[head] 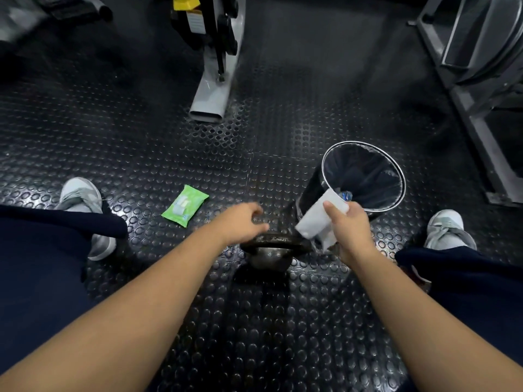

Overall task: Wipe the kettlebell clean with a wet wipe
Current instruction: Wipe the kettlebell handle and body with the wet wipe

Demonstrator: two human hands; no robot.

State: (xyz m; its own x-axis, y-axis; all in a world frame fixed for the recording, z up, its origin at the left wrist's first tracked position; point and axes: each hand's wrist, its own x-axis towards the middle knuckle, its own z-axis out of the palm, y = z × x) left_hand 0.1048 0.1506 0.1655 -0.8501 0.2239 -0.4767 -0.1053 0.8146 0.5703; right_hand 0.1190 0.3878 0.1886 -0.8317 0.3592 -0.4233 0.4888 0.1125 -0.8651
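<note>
A black kettlebell [271,251] stands on the studded rubber floor between my feet, its handle on top. My left hand [240,223] hovers just above and to the left of the handle, fingers loosely curled and blurred, holding nothing. My right hand [349,229] is to the right of the kettlebell and grips a white wet wipe [318,219], which hangs down beside the handle's right end. A green pack of wet wipes [185,205] lies on the floor to the left.
A black waste bin [394,165] with a liner stands just behind my right hand. My grey shoes [82,195] [447,229] flank the kettlebell. A grey machine foot [210,100] lies ahead; a metal frame [478,114] runs along the right.
</note>
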